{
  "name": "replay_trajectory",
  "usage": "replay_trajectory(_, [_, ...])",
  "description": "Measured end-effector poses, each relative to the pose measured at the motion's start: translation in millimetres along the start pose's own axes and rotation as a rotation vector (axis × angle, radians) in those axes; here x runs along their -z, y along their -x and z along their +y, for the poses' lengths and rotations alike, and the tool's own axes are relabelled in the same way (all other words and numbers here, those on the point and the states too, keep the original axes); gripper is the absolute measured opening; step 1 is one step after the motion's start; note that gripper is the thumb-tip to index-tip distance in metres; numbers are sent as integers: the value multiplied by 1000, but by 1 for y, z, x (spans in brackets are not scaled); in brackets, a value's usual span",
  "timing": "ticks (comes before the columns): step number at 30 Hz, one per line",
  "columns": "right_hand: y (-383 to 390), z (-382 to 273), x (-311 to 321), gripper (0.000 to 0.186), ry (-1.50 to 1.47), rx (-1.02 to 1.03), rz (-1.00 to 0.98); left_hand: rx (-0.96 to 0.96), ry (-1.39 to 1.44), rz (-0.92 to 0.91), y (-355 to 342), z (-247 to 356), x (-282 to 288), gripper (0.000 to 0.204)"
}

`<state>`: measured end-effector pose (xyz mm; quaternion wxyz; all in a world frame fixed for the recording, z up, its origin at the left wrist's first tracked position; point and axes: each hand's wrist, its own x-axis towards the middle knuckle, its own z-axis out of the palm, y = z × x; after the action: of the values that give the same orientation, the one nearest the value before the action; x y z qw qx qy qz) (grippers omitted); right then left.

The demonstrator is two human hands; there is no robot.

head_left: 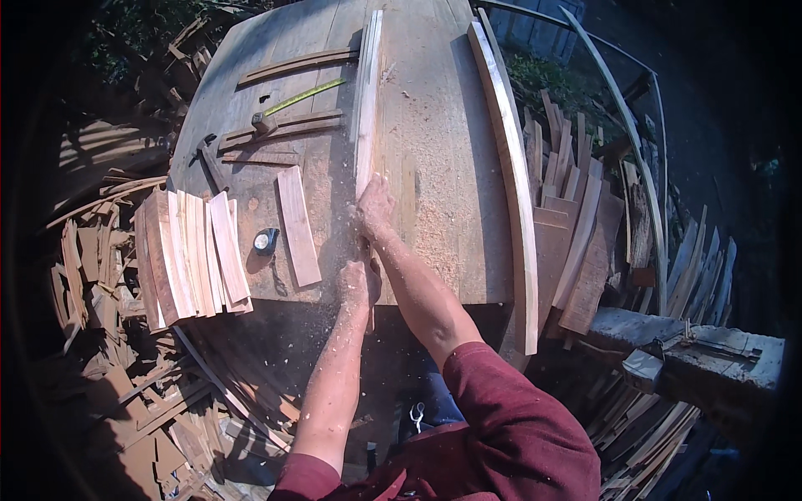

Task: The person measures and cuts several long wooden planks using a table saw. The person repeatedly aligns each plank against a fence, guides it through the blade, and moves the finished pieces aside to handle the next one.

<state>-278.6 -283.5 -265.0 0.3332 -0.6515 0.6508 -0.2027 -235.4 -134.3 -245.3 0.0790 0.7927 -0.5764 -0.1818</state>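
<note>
A long narrow wooden board (368, 100) runs away from me along the middle of the workbench (434, 108). My right hand (376, 206) is closed at the board's nearer part, its fingers curled. Just nearer to me, by the bench's front edge, my left hand (357, 284) is closed too. Between the hands shows a sliver of a dark thing, mostly covered, whose kind I cannot make out. Pale wood shavings (430, 221) lie to the right of the board, and small chips speckle my forearms.
Left on the bench are a hammer (212, 161), a mallet (264, 124), a yellow tape measure (305, 97), a small round container (265, 241), a short board (298, 225) and a stack of boards (188, 255). Another long board (511, 167) lies along the right edge. Wood scraps (109, 334) surround the bench.
</note>
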Motion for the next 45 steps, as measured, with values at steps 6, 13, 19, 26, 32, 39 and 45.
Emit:
replay_trajectory(6, [-16,-26,-11,102,-17,13,-27,-42,6,115,-31,-62,-44,31])
replay_trajectory(13, [-33,-41,-2,98,-36,85,-44,-3,-129,124,-55,-77,-39,27])
replay_trajectory(19, [-17,24,28,61,-335,210,-163,-105,-107,15,-52,-7,9,67])
replay_trajectory(26, [165,62,46,72,12,567,-158,-20,-96,-86,-67,4,47,82])
replay_trajectory(32, [174,64,45,103,29,635,-218,-63,-46,-73,-85,16,38,83])
replay_trajectory(39, [145,66,31,87,-96,647,-55,-55,-95,-101,-104,16,36,83])
replay_trajectory(45, [144,61,31,64,-102,686,-19,-46,-99,-86,-115,21,43,83])
